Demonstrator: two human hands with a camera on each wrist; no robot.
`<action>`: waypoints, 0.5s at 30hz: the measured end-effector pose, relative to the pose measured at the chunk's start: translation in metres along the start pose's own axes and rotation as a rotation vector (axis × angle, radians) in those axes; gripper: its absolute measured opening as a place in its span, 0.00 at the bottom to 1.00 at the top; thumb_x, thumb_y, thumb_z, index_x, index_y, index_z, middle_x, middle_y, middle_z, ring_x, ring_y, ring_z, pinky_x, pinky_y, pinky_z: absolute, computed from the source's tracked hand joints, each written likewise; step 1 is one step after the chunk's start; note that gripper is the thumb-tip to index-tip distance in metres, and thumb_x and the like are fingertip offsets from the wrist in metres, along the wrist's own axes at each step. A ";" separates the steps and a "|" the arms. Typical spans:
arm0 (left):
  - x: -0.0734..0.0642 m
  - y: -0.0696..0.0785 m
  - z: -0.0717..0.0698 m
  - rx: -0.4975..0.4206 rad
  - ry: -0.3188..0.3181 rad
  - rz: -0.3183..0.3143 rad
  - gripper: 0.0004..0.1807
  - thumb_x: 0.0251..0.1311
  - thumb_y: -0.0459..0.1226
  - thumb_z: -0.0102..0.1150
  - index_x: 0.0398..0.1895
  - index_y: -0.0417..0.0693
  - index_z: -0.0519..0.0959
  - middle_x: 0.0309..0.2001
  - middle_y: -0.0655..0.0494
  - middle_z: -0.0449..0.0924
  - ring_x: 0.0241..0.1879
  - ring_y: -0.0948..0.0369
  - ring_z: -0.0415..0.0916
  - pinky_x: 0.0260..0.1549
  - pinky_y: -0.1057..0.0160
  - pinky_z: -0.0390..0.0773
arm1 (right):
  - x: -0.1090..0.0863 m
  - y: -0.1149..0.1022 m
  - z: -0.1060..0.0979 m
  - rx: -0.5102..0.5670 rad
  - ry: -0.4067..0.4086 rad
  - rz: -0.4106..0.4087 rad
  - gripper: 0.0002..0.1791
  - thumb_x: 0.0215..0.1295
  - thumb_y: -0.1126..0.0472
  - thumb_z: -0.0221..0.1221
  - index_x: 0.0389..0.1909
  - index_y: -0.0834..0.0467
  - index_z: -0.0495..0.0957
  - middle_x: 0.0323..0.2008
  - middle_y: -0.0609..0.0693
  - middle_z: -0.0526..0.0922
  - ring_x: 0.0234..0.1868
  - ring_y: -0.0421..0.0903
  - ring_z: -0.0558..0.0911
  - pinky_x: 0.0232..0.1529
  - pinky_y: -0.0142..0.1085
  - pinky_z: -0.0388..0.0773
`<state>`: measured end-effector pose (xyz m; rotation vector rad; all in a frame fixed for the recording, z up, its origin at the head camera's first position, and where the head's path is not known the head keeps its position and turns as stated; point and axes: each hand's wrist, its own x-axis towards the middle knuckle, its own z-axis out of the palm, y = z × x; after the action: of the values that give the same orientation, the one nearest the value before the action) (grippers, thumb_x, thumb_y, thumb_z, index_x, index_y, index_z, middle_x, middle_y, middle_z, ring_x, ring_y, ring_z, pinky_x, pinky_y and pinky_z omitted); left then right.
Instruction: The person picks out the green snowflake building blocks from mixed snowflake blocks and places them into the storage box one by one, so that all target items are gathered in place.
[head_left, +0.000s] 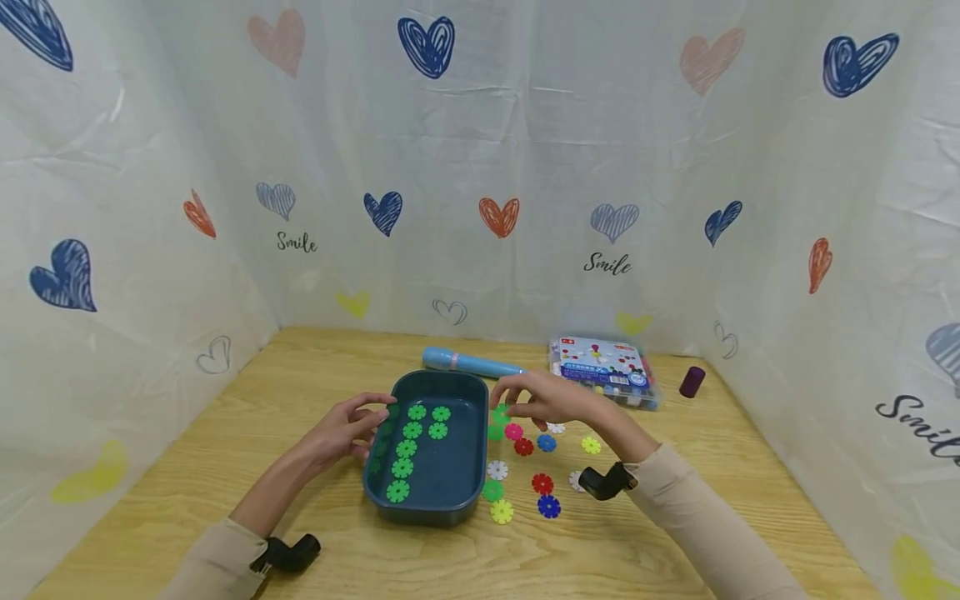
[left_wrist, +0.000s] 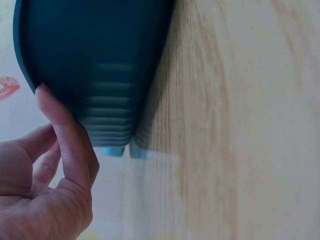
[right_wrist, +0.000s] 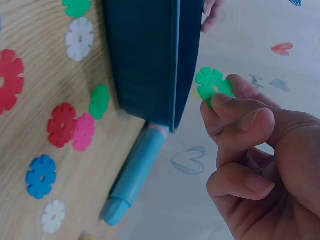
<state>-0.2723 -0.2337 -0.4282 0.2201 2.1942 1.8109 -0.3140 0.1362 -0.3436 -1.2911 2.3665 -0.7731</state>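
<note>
My right hand [head_left: 551,398] pinches a green notched plastic disc [right_wrist: 212,82] between thumb and finger, raised beside the tray's far right rim. The deep blue-grey tray [head_left: 442,515] stands on the table between my hands. Inside it several green discs [head_left: 406,448] lie in a column along the left side, with two more beside the far ones. At the tray's left rim rests a fingertip of my left hand [head_left: 341,435]; the left wrist view shows its other fingers loosely bent outside the wall.
Loose discs in red [head_left: 542,483], blue [head_left: 547,442], yellow [head_left: 502,512], white, pink and green lie right of the tray. Behind it is a light-blue cylindrical object [head_left: 468,363]. A clear box of parts [head_left: 604,372] and a purple cylinder [head_left: 692,382] stand at the back right.
</note>
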 end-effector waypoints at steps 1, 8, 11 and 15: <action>0.000 0.000 0.000 -0.001 0.000 -0.001 0.28 0.69 0.47 0.55 0.69 0.49 0.65 0.36 0.56 0.77 0.28 0.63 0.77 0.25 0.67 0.81 | 0.004 0.000 -0.001 -0.002 -0.006 0.003 0.12 0.73 0.67 0.53 0.54 0.58 0.77 0.45 0.60 0.84 0.14 0.56 0.76 0.21 0.44 0.80; -0.001 -0.002 -0.001 -0.024 -0.026 0.018 0.29 0.70 0.46 0.54 0.70 0.46 0.63 0.35 0.55 0.76 0.28 0.64 0.77 0.24 0.66 0.81 | 0.027 -0.008 -0.001 -0.046 -0.006 0.007 0.13 0.73 0.66 0.52 0.54 0.57 0.78 0.42 0.57 0.85 0.15 0.49 0.79 0.23 0.35 0.80; 0.000 -0.002 -0.001 -0.030 -0.037 0.026 0.29 0.71 0.46 0.53 0.70 0.45 0.62 0.35 0.56 0.76 0.28 0.64 0.76 0.23 0.66 0.81 | 0.035 -0.010 0.001 -0.067 -0.007 0.010 0.13 0.73 0.66 0.52 0.54 0.56 0.78 0.41 0.57 0.85 0.14 0.42 0.78 0.24 0.34 0.80; 0.002 -0.003 -0.001 -0.036 -0.032 0.021 0.29 0.71 0.46 0.53 0.71 0.45 0.62 0.34 0.57 0.75 0.27 0.64 0.76 0.23 0.65 0.81 | 0.046 -0.012 0.002 -0.069 -0.024 0.036 0.14 0.73 0.66 0.53 0.54 0.53 0.79 0.43 0.55 0.85 0.15 0.42 0.80 0.24 0.33 0.80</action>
<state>-0.2740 -0.2350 -0.4307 0.2643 2.1436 1.8430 -0.3297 0.0911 -0.3399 -1.2739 2.4100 -0.6669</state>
